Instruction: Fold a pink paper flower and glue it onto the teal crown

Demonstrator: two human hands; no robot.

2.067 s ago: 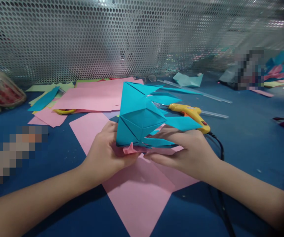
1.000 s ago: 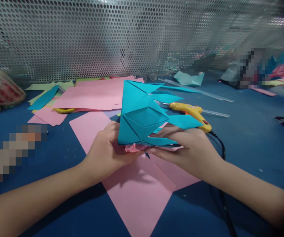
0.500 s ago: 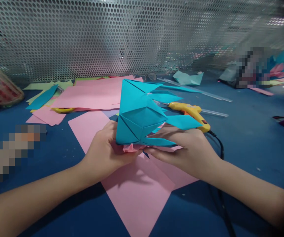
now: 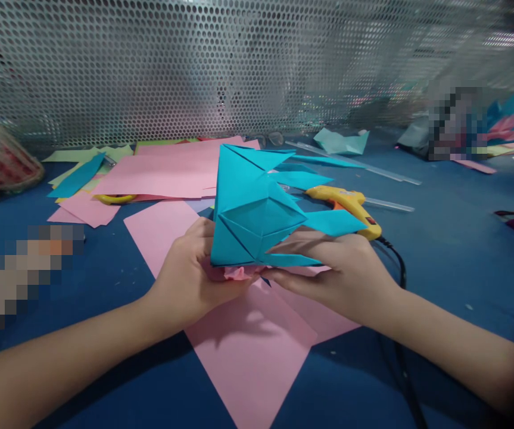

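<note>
**A:** What are the hands gripping?

**B:** Both are closing on a teal folded-paper model with long pointed spikes (image 4: 252, 214). They are holding it up just above a pink square paper sheet (image 4: 248, 351) that is lying on the blue table (image 4: 453, 256). The left hand (image 4: 189, 280) is wrapping around the model's lower left corner. The right hand (image 4: 341, 277) is pinching the lowest spike, with its fingers lying along the top of it.

**A:** And that bit showing underneath?

**B:** A small crumpled pink paper piece (image 4: 239, 272) is peeking out under the model's base, between the two hands. It is touching the left hand's fingertips. Whether it is stuck to the model, I cannot tell.

**A:** How is the model likely handling?

**B:** I am judging it very light, stiff along the creases and easy to crush. The thin spike tips are probably bending at the slightest press. The thick layered base and the central ridges are looking like the safest places to hold.

**A:** What is lying nearby?

**B:** A yellow hot-glue gun (image 4: 346, 202) is resting just behind the right hand, with its black cord (image 4: 395, 262) trailing along that forearm. Clear glue sticks (image 4: 386, 204) are lying beyond it.
</note>
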